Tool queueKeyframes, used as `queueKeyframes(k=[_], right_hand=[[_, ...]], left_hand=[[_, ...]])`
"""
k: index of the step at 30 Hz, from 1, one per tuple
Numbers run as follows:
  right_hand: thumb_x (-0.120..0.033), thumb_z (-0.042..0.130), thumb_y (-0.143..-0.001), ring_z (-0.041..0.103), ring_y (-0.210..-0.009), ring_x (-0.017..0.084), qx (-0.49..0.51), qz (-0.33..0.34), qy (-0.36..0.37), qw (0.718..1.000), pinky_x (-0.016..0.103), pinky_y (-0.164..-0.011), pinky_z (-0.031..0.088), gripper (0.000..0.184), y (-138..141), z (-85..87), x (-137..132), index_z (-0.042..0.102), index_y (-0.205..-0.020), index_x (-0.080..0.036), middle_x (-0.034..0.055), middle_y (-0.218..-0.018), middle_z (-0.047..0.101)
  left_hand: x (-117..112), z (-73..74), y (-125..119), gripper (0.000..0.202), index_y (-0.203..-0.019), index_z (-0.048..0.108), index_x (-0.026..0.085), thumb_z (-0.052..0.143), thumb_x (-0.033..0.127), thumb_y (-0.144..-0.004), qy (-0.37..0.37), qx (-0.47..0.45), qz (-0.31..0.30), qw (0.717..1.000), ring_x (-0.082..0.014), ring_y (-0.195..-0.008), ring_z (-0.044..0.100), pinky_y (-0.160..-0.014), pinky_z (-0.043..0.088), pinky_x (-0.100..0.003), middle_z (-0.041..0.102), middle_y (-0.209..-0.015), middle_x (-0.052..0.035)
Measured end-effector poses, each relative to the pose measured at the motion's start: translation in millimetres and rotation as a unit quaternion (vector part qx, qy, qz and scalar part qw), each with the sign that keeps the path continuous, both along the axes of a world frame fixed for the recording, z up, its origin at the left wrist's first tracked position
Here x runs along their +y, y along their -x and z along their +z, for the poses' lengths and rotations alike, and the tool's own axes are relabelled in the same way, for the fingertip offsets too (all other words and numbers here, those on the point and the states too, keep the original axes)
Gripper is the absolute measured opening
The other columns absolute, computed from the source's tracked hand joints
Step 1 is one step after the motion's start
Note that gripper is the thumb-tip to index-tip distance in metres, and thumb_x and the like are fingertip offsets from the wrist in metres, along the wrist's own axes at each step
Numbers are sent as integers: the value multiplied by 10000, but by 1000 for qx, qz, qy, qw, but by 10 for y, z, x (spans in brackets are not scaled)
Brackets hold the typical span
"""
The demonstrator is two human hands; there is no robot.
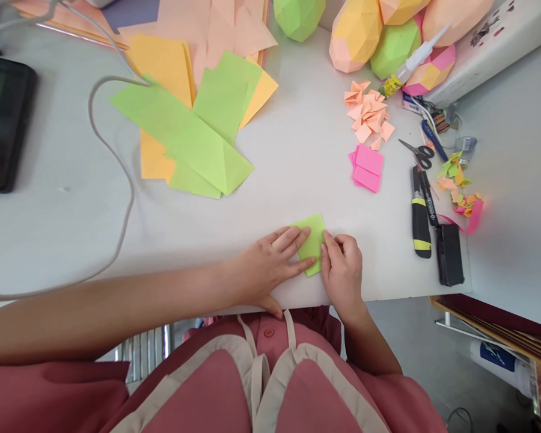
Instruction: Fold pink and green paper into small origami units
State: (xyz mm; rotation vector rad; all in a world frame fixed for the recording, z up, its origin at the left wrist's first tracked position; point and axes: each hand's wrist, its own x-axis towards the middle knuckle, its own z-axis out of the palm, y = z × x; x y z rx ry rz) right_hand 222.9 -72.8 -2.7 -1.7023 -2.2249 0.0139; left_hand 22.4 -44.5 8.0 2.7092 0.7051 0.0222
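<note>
A small folded green paper (314, 236) lies near the front edge of the white table (297, 150). My left hand (270, 264) rests flat on its left part, fingers stretched out over it. My right hand (342, 270) is curled at the paper's right edge, with thumb and fingertips pressing on the fold. Both hands touch the same piece.
Green, yellow and peach sheets (193, 120) lie at the back left. Pink squares (367, 168), folded peach pieces (367, 111), scissors (417, 153), a utility knife (420, 222), a glue bottle (410, 63) and paper polyhedra (356, 33) sit to the right. A grey cable (117, 162) and dark tablet (2, 120) are left.
</note>
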Motion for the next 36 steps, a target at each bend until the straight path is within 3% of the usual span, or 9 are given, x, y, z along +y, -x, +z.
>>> queueKeyframes(k=[5,14,18,22,26,31,36], right_hand=[[-190,401,-938,509,-775,173,-26,8,-7,1000,322,-631,402,304,8,13,-11,575,-1177,-119,100,-900,530],[-151,428,-918,510,-790,185,-35,26,-24,999,317,-626,386,316,3,9,-23,556,-1201,-88,99,-886,509],[-177,411,-926,519,-815,198,-31,27,-10,999,331,-638,409,351,0,15,-31,522,-1255,-125,101,-913,511],[-297,482,-912,523,-919,254,-47,15,27,998,407,-732,456,417,5,70,-62,500,-1287,-115,153,-1020,528],[-414,502,-901,404,-1213,369,-71,-38,62,995,554,-918,395,498,-32,115,-121,465,-1324,-154,208,-1298,450],[-397,484,-912,188,-1387,384,-36,-68,62,995,609,-1053,290,572,-227,80,-212,336,-1408,-154,203,-1419,347],[-357,511,-901,245,-1377,373,19,-85,45,995,639,-1040,319,550,-366,37,-246,351,-1405,-209,175,-1426,346]], left_hand=[[17,-23,10,1071,-1411,393,320,741,736,-488,26,-10,-8,1000,-434,-1392,167,-1056,250,-537,227,-1541,-166],[100,20,30,1037,-1400,411,329,818,617,-490,106,7,-38,994,-475,-1398,99,-1070,216,-561,85,-1576,-145],[101,37,26,1081,-1413,384,332,840,594,-468,120,15,-37,992,-479,-1401,69,-1078,203,-567,52,-1579,-147],[86,23,13,1139,-1438,338,318,849,585,-455,109,18,-35,993,-480,-1399,60,-1079,189,-583,66,-1576,-156],[91,24,14,1114,-1434,347,325,841,593,-472,110,12,-38,993,-487,-1396,68,-1068,196,-591,75,-1573,-167],[103,59,26,1018,-1413,391,334,812,606,-526,119,17,-40,992,-490,-1394,71,-1057,210,-592,77,-1570,-176],[96,40,27,1033,-1395,426,329,832,599,-484,115,4,-37,993,-495,-1388,99,-1061,202,-594,90,-1570,-169]])
